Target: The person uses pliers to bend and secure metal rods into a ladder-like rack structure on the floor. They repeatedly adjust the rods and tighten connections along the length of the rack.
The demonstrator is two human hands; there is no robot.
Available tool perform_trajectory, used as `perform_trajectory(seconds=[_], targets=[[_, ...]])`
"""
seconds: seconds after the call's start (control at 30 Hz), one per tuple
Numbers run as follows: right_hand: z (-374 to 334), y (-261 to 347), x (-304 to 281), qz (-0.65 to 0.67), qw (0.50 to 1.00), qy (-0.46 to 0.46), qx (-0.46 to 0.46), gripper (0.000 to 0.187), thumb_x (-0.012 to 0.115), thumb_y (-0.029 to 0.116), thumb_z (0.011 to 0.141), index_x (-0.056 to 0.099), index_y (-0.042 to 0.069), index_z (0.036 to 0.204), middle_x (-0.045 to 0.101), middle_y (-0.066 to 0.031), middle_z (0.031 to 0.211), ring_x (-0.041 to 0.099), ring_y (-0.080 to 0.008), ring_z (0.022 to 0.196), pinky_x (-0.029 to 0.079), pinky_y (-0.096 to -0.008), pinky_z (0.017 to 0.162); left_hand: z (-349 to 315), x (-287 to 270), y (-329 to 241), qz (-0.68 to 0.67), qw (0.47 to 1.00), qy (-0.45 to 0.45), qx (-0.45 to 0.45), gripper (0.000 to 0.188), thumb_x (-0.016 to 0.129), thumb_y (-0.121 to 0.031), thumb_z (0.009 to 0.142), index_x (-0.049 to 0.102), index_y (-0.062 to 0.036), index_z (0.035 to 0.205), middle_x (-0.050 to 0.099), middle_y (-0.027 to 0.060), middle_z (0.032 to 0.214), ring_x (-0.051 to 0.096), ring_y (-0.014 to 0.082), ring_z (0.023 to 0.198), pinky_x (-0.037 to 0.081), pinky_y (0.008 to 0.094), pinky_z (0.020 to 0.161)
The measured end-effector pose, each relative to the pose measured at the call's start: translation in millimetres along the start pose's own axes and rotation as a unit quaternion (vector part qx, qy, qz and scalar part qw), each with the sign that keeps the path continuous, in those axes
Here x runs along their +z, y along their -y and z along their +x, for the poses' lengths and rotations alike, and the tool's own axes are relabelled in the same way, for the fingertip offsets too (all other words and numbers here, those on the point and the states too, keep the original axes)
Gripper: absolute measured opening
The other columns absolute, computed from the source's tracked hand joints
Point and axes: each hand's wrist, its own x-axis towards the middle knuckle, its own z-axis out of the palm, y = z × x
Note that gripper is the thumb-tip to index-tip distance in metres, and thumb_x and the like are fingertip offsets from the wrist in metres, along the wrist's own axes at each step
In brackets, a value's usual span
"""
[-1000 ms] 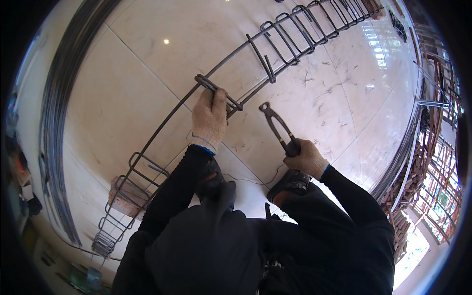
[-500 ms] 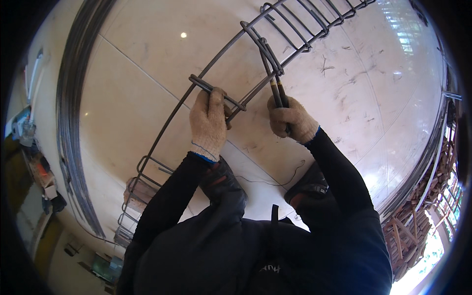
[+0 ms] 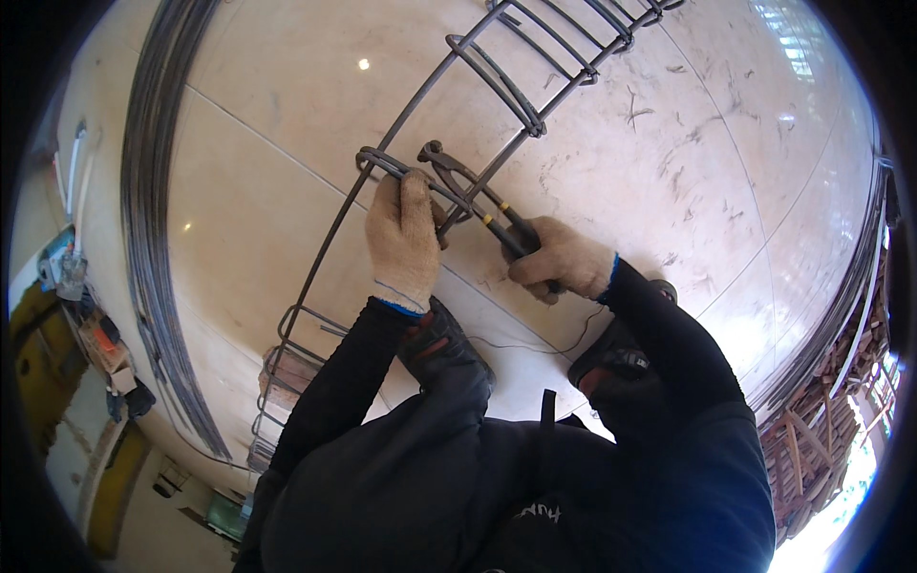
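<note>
The pincers (image 3: 449,170) have shifted since a half second ago: they were up at the next stirrup (image 3: 497,84) along, and now their head sits just beyond the fingers of the left grip (image 3: 403,239), between the two long bars of the steel cage (image 3: 413,100). The right grip (image 3: 564,256) is wrapped round the pincers' handles, which stand a little apart now, where they were nearly together before. From where I stand I can't tell whether the pincers' head touches any steel. The left grip has stayed put, closed on a bent stirrup (image 3: 385,162) that spans the cage, its fingers folded over the bar and partly hidden behind it. Beyond both grips the cage runs on, with more stirrups set across it; nearer the body, to the left of and below the left grip, a brick block (image 3: 284,377) lies at the cage. Below the grips a thin wire (image 3: 525,350) trails over the tiled floor (image 3: 592,181) between the shoes, and well left of the left grip lies a bundle of dark rods (image 3: 153,143).
</note>
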Motion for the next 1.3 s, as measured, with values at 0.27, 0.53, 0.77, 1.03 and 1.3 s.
perform_trajectory(seconds=[0.27,0.53,0.77,1.03,1.3], targets=[[-23,19,13,-0.019,0.998,-0.056,0.031,0.029,0.073,0.026,0.095,0.064,0.007,0.076,0.058,-0.0013,0.063,0.054,-0.0110,0.052,0.039,-0.0285,0.048,1,5,1,-0.027,0.999,-0.014,0.009,0.041,0.057,-0.041,0.114,0.065,-0.0021,0.104,0.059,0.0024,0.073,0.055,0.0098,0.058,0.045,0.0279,0.047],[-71,59,30,0.168,0.979,-0.097,0.061,0.034,0.073,0.018,0.099,0.064,-0.004,0.123,0.069,-0.0072,0.086,0.066,-0.0123,0.060,0.046,-0.0247,0.046,-1,3,-10,-0.050,0.999,0.017,-0.007,0.036,0.066,-0.039,0.109,0.066,-0.0034,0.103,0.060,0.0006,0.076,0.054,0.0077,0.061,0.043,0.0250,0.049],[-111,37,49,-0.188,0.957,-0.202,0.087,0.032,0.077,0.026,0.096,0.071,-0.004,0.107,0.072,-0.0101,0.085,0.069,-0.0160,0.065,0.054,-0.0280,0.059,-1,1,-17,-0.048,0.998,0.018,-0.043,0.039,0.063,-0.041,0.110,0.067,-0.0028,0.103,0.060,0.0013,0.077,0.056,0.0090,0.063,0.047,0.0270,0.051],[-67,12,26,0.004,0.920,-0.385,-0.075,0.021,0.077,0.012,0.096,0.066,-0.003,0.104,0.066,-0.0062,0.074,0.063,-0.0139,0.059,0.051,-0.0302,0.053,-1,2,-11,-0.052,0.998,0.017,-0.032,0.038,0.058,-0.041,0.112,0.067,-0.0043,0.104,0.060,0.0015,0.077,0.057,0.0094,0.062,0.047,0.0270,0.050],[-21,-16,21,-0.096,0.957,-0.271,-0.036,0.021,0.081,0.014,0.092,0.067,-0.002,0.097,0.068,-0.0065,0.075,0.066,-0.0138,0.062,0.053,-0.0311,0.053,0,3,-1,-0.052,0.998,0.005,-0.018,0.041,0.054,-0.042,0.115,0.066,-0.0038,0.106,0.060,0.0010,0.076,0.054,0.0089,0.059,0.044,0.0266,0.048]])
